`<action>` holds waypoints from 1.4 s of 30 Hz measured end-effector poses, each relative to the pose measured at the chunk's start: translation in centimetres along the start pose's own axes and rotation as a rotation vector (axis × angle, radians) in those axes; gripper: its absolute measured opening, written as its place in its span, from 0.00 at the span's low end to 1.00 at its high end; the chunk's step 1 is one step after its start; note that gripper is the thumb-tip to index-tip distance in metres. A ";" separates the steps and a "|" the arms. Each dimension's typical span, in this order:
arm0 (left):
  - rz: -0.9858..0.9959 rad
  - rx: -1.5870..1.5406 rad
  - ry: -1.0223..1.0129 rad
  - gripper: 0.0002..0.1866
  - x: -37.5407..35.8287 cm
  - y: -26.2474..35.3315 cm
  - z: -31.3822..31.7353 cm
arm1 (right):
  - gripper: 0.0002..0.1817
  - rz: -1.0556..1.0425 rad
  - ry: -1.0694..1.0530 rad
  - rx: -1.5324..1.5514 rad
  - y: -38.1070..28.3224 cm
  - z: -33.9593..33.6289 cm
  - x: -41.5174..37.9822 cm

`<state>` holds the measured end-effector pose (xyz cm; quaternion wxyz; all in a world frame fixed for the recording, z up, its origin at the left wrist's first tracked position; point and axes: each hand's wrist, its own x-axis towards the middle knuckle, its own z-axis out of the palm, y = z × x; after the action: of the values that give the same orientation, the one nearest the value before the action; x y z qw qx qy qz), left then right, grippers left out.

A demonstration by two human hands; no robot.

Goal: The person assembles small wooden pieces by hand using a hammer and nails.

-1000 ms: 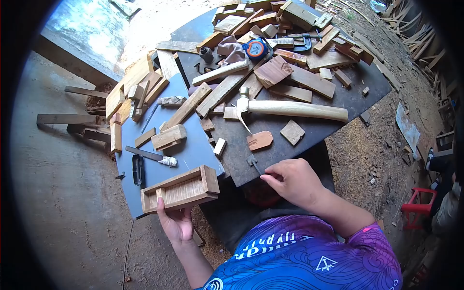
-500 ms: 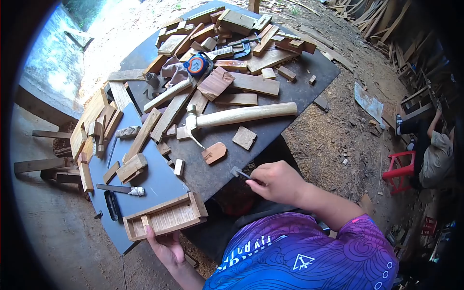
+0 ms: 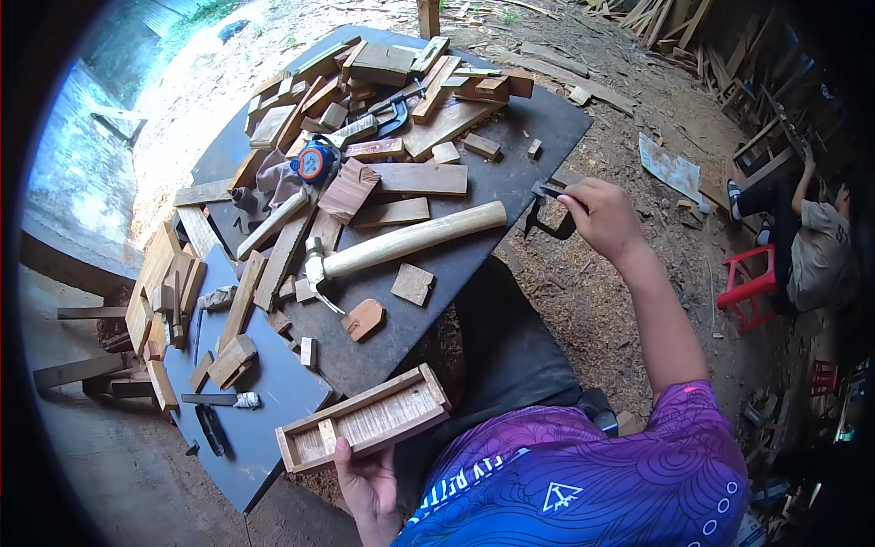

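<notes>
My left hand (image 3: 367, 479) grips a shallow wooden box (image 3: 428, 421) by its near side, with the thumb up by a small light wood block (image 3: 327, 433) inside it. The box is tilted, its open side facing up. Out at the table's right edge, my right hand (image 3: 602, 214) is closed on a thin dark flat tool (image 3: 550, 190), its far part near the edge. Below that tool is a dark angular shape (image 3: 547, 221) I cannot make out. A claw hammer (image 3: 415, 239) lies on the table between my hands, beside a rounded wood piece (image 3: 364, 320) and a square block (image 3: 413, 284).
Wood offcuts, a tape measure (image 3: 313, 161) and a blue clamp (image 3: 394, 114) crowd the dark table (image 3: 538, 118). A chisel (image 3: 219, 399) with a wrapped handle lies on the grey board (image 3: 264, 442). Another person (image 3: 816, 246) sits at right near a red stool (image 3: 749, 287).
My right hand has moved forward and right with the thin tool, from the near edge to the table's right edge. My left hand has shifted right with the box. The view has turned.
</notes>
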<state>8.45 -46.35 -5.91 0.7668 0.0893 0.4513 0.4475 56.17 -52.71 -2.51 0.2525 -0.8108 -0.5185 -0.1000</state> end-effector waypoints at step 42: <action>0.214 0.001 -0.247 0.35 -0.3 7.0 3.6 | 0.16 0.352 0.131 0.461 4.9 6.0 1.9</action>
<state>6.96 -41.56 0.18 0.7646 0.1917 0.3416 0.5118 60.79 -49.74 -8.34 0.4763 -0.8015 -0.3614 0.0137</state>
